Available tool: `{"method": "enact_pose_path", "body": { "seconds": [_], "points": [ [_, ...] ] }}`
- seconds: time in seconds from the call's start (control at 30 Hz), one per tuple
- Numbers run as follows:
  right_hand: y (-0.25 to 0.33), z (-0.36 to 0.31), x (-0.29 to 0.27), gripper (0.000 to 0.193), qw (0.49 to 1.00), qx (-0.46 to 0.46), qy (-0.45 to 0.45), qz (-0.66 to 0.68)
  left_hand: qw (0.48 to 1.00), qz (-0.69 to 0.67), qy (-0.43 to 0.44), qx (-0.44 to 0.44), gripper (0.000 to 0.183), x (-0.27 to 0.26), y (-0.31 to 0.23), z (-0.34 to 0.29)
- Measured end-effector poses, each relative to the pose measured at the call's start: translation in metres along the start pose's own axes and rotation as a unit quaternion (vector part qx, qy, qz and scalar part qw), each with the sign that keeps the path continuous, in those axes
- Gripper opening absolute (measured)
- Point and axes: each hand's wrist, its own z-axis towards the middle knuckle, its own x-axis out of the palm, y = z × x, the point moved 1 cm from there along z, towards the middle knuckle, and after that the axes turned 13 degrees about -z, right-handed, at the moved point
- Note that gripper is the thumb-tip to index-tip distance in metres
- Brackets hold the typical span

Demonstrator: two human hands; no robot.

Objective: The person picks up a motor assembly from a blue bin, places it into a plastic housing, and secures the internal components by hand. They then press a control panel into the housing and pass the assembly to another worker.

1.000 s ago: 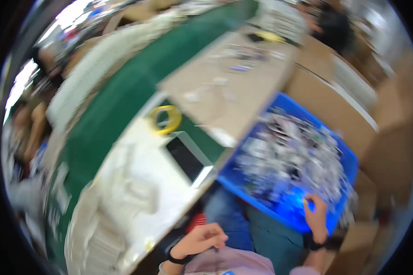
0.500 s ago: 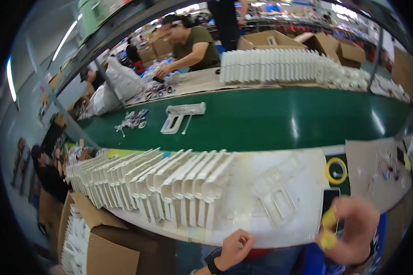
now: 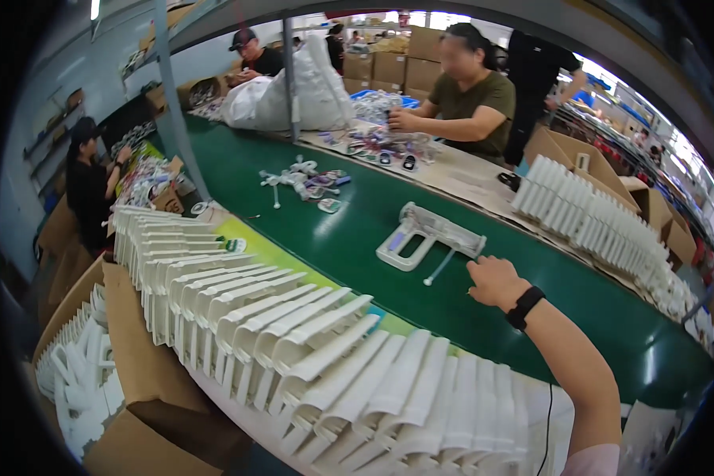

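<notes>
Green belt [image 3: 325,246], busy room [image 3: 111,63], marked brown box [image 3: 168,200]; white frame [image 3: 444,228] near curled right hand [image 3: 496,283], cannot tell if holding; left hand unseen.

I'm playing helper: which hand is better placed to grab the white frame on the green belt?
Probably the right hand: it's close beside the white frame. The left hand isn't in view.

A right hand [image 3: 496,283] is being held just beside a white gun-shaped shell [image 3: 448,230] on a green belt [image 3: 341,238], while a row of white parts [image 3: 317,325] is being supported by the near table [image 3: 563,416] and a parts-strewn bench [image 3: 470,181] opposite is being used by an olive-shirted person [image 3: 477,97].
</notes>
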Motion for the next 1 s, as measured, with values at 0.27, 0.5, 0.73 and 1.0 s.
{"method": "enact_pose_path", "body": {
  "seconds": [0.27,0.5,0.73,1.0],
  "points": [
    [-0.007,-0.029,-0.019,0.035,0.997,-0.028,-0.045,0.055,0.991,-0.1,0.072,-0.058,0.02,0.009,0.009,-0.038],
    [-0.007,-0.26,-0.19,0.026,0.94,-0.016,-0.235,0.247,0.998,-0.013,0.056,-0.025,0.015,0.02,-0.003,-0.026],
    [0.027,-0.488,-0.249,0.021,0.883,0.189,0.098,0.418,0.996,0.071,0.026,-0.046,0.01,-0.002,0.039,-0.015],
    [0.15,-0.778,-0.095,0.013,0.457,0.804,-0.085,0.371,0.996,0.077,0.008,-0.035,0.009,0.02,0.018,-0.026]
  ]
}}
